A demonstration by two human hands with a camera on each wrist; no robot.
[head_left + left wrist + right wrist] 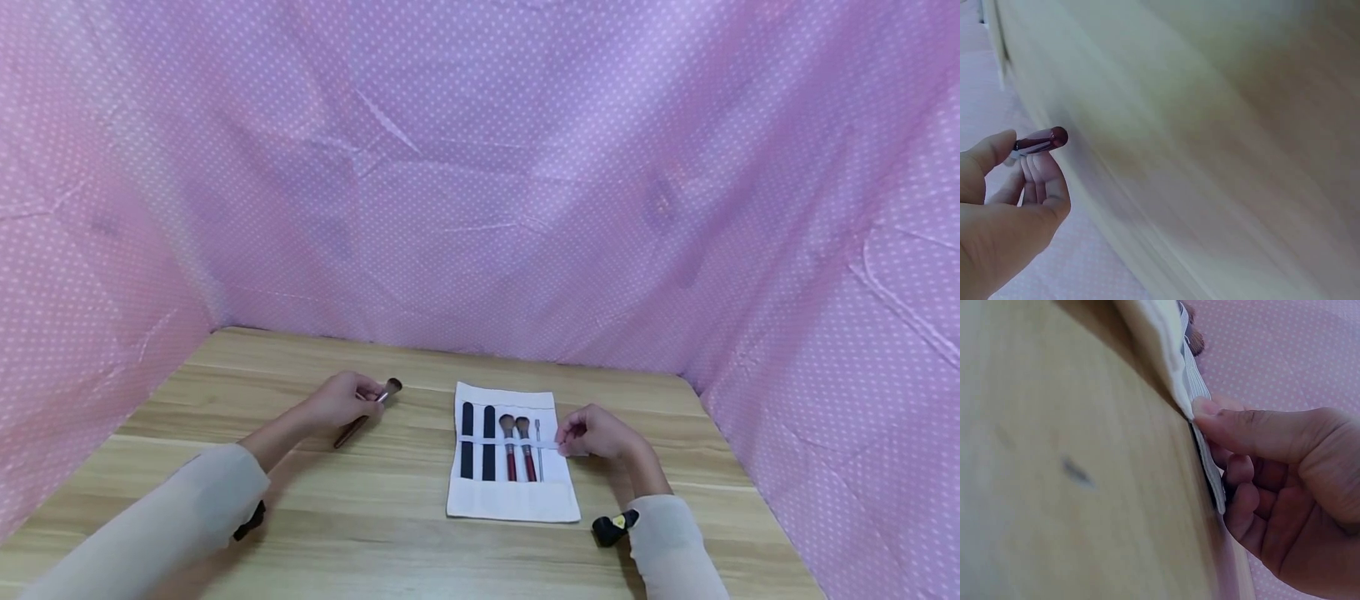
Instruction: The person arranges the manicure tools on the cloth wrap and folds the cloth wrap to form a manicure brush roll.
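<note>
On the left of the head view, my left hand (339, 402) pinches a makeup brush (349, 432) with a dark red handle, its bristles pointing away to the right. The left wrist view shows the rounded handle end (1041, 141) sticking out past thumb and fingers. A white cloth brush case (512, 502) lies flat and unrolled near the middle. My right hand (600, 432) pinches its right edge beside the white elastic band (1196, 378). Under that band sit two black strips (489, 458), two red-handled brushes (528, 462) and a thin metal tool (538, 454).
The wooden table (360, 525) runs back to a pink dotted cloth (480, 208), which also hangs at both sides. Bare tabletop separates the left hand from the case. A black wrist device (613, 527) is by the right sleeve.
</note>
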